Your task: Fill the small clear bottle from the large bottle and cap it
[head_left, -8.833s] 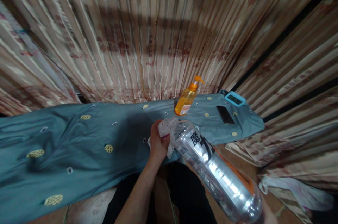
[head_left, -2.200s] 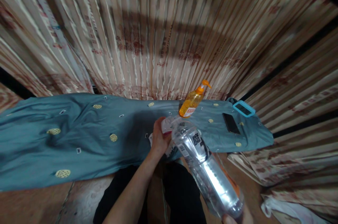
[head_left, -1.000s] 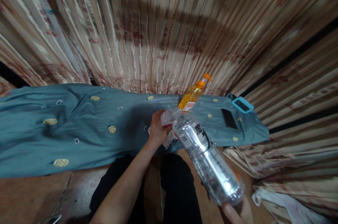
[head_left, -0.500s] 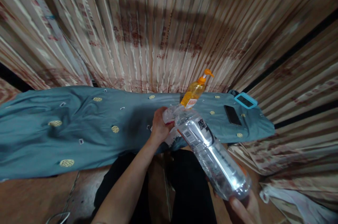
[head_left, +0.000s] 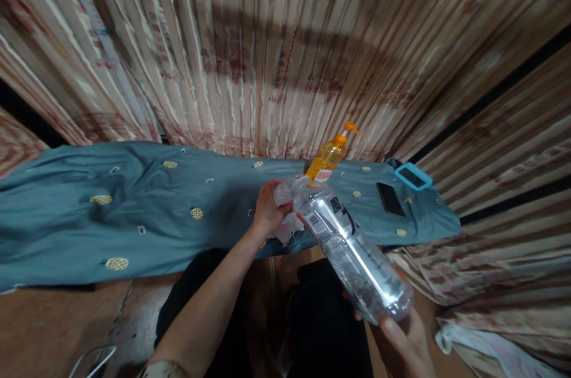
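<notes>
- A large clear plastic bottle (head_left: 352, 259), smooth, cylindrical and glossy with a printed label, was held tilted between the two hands, its neck pointing away from the person.
- The left hand (head_left: 267, 211) was closed around a crumpled white cloth (head_left: 285, 229) pressed against the bottle's neck; the rag looked soft and frayed at its edge.
- The right hand (head_left: 408, 339) was cupped under the bottle's base, its fingers curled up around the rim.
- Just beyond the left hand, an orange translucent pump bottle (head_left: 329, 155) stood upright on a surface draped in wrinkled teal fabric (head_left: 134, 211) dotted with yellow ovals.
- Further out past the right hand, a flat black phone (head_left: 389, 199) and a blue-framed device (head_left: 413, 176) lay on the same fabric.
- Compared with half a second before, the bottle's base had been lowered slightly and more of the right hand had come into view; the left hand's grip was unchanged.
</notes>
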`<action>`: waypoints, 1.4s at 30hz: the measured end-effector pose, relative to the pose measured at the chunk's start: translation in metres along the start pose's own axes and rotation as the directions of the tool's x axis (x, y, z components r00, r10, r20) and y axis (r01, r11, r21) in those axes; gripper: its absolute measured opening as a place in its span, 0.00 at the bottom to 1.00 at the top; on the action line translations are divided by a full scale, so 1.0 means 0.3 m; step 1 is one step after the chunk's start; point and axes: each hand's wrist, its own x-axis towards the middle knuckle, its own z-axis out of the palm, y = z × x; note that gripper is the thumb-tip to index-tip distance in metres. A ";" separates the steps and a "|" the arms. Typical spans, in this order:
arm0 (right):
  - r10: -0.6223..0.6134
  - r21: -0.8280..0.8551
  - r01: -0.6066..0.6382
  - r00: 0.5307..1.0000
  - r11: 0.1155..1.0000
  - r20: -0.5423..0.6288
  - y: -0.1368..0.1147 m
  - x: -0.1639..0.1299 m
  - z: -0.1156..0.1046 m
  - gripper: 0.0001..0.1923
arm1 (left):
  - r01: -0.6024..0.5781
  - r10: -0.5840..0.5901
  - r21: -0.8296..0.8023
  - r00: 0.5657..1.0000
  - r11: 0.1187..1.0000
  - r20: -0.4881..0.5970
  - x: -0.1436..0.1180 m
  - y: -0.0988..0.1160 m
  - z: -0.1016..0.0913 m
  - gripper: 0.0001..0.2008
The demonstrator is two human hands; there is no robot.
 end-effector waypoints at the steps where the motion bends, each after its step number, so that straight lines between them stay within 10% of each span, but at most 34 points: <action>1: 0.004 0.005 -0.004 1.000 1.000 -0.007 -0.001 0.002 0.002 0.34 | 0.002 -0.002 0.008 1.000 1.000 0.004 0.000 0.001 -0.002 0.28; 42: 0.048 -0.036 -0.050 0.998 0.998 -0.051 -0.050 -0.038 0.018 0.42 | -0.008 0.002 0.092 0.998 0.996 0.064 0.000 0.050 0.007 0.30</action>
